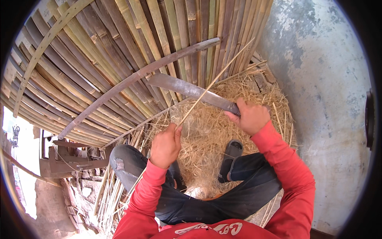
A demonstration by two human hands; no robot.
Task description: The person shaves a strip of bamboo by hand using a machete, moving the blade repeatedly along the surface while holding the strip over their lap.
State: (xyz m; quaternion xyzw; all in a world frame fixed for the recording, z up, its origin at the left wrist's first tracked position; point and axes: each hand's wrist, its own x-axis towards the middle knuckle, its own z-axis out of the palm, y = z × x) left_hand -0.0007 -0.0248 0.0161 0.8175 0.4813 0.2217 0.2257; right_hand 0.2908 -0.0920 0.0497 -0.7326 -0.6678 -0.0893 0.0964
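My left hand (pixel 165 145) is closed round a thin bamboo strip (pixel 216 78), which slants up and to the right past the knife. Below the fist, a thin length of it seems to run on along my forearm. My right hand (pixel 253 116) grips the handle end of a long, broad-bladed machete (pixel 186 88). The blade points up and to the left, its tip in front of the bamboo slats. Strip and blade cross near the middle of the view; the strip appears to pass over the blade. Whether they press together, I cannot tell.
Bamboo slats (pixel 115 51) with crossbars form a panel ahead. Pale shavings (pixel 207 139) cover the floor between my sandalled feet. A bundle of thin strips (pixel 109 199) lies left of my knee. A worn blue-grey wall (pixel 326 99) stands close on the right.
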